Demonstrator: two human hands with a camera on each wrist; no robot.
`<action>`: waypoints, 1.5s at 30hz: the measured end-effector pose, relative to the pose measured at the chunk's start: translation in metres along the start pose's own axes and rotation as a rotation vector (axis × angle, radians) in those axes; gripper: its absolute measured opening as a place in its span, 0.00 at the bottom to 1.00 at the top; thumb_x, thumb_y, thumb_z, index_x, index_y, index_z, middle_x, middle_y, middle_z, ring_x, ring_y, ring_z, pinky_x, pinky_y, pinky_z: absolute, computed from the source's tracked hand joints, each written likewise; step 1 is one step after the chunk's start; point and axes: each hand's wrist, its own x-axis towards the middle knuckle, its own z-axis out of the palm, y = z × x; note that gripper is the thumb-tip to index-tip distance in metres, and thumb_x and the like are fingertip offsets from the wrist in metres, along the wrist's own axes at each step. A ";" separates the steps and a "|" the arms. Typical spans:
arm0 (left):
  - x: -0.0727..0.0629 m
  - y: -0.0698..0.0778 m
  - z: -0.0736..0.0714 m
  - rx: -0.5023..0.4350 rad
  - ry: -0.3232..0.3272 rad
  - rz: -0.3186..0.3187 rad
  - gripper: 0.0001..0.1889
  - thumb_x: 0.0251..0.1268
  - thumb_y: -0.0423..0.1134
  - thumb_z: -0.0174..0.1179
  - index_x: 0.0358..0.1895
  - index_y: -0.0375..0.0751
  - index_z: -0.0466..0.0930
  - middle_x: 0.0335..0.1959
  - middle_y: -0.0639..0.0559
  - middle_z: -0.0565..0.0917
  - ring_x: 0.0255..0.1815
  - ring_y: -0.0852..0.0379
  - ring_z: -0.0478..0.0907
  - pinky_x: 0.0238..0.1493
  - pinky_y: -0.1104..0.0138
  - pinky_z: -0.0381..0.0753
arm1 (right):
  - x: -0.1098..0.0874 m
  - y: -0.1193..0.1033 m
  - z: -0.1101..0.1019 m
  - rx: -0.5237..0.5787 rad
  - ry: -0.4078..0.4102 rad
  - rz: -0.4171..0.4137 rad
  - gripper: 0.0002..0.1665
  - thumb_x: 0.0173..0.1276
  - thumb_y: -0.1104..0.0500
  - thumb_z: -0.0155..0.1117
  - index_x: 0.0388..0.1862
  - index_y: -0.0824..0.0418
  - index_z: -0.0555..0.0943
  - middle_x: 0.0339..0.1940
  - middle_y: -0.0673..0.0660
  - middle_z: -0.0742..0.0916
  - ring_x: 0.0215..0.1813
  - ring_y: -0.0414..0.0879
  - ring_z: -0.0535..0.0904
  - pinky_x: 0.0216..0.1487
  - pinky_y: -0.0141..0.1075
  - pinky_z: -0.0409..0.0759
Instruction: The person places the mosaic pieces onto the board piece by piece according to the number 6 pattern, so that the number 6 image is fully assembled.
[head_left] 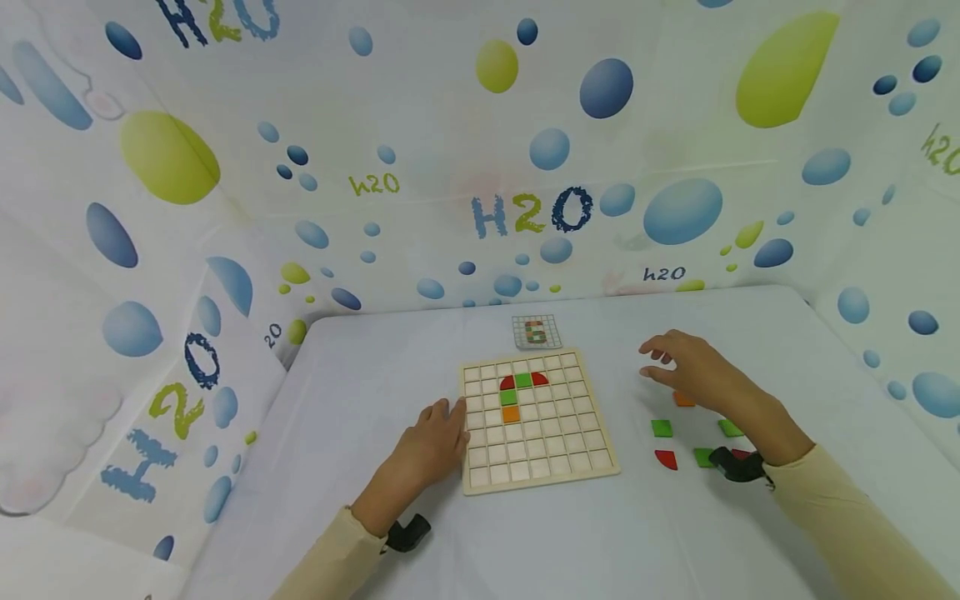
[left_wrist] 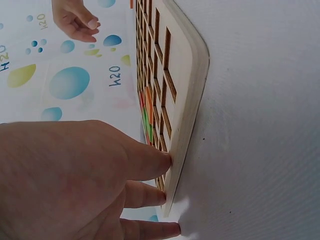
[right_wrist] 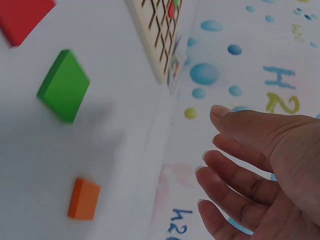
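A wooden grid board [head_left: 558,437] lies on the white table, holding two red rounded tiles [head_left: 540,379], two green square tiles [head_left: 509,397] and an orange tile [head_left: 511,413]. My left hand [head_left: 429,446] rests at the board's left edge; in the left wrist view its thumb and a fingertip touch the rim. To the right of the board, my right hand [head_left: 697,367] is raised above the table with fingers loosely bent and nothing in them. Beneath and nearer than it lie a loose orange tile [head_left: 684,399], green tiles [head_left: 662,428] and red tiles [head_left: 666,459].
Just behind the board lies a small card [head_left: 536,332] printed with a grid and a coloured figure. A white curtain [head_left: 420,108] with blue and green spots stands around the table. The right forearm [head_left: 776,429] partly covers the loose tiles.
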 end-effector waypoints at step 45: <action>0.000 -0.002 0.003 -0.009 0.026 0.020 0.30 0.85 0.44 0.52 0.81 0.33 0.63 0.75 0.29 0.69 0.75 0.32 0.70 0.59 0.38 0.81 | -0.038 0.044 0.018 -0.068 -0.134 0.149 0.24 0.68 0.60 0.76 0.59 0.71 0.83 0.44 0.62 0.83 0.45 0.55 0.80 0.52 0.54 0.87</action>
